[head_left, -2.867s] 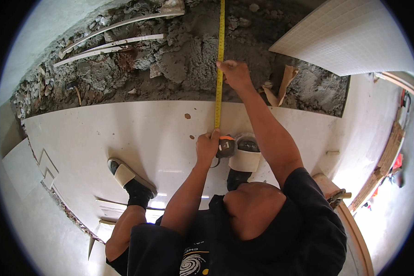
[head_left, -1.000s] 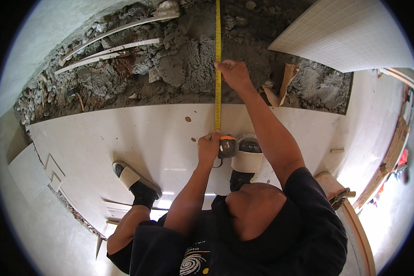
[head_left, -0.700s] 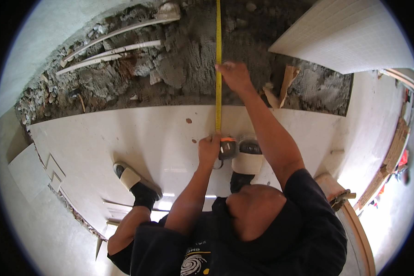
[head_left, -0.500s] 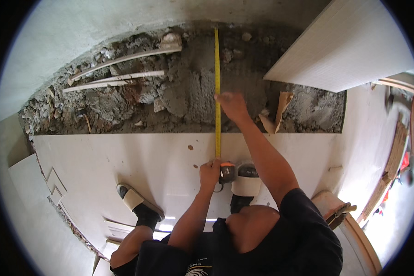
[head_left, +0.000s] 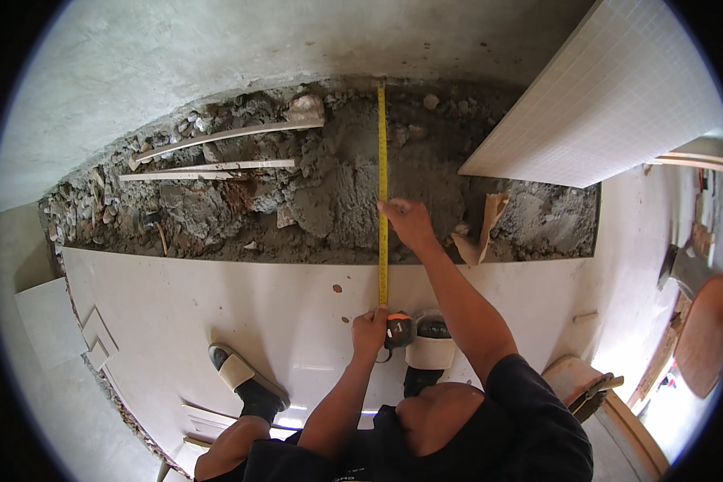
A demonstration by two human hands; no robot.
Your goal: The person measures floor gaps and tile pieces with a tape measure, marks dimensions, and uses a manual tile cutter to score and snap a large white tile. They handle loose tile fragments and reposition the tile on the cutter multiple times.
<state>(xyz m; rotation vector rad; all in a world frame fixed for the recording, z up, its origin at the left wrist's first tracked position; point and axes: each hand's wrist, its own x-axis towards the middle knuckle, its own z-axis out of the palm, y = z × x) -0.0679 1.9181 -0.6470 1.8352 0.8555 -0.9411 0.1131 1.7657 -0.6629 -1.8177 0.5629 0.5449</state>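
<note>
A black and orange tape measure (head_left: pixel 399 331) is held at its case by my left hand (head_left: pixel 368 332), whose fingers are wrapped round its left side. From it the yellow blade (head_left: pixel 382 153) runs straight away from me, over the pale floor tile (head_left: pixel 289 297) and a strip of rough grey mortar (head_left: pixel 341 201), to the foot of the far wall. My right hand (head_left: pixel 407 221) is over the mortar, with its finger and thumb closed at the blade partway along. A torn piece of brown cardboard (head_left: pixel 488 233) lies to the right of that hand.
Thin pale strips (head_left: pixel 233 136) lie on rubble at the far left. A large pale panel (head_left: pixel 594 112) juts in at the far right. My feet in slide sandals (head_left: pixel 430 353) stand on the tile. A bucket-like container (head_left: pixel 570 365) is at the near right.
The view has tilted, so the scene sits lower in the picture and more of the far wall shows. Both hands keep their places along the tape. A reddish round object has come into view at right.
</note>
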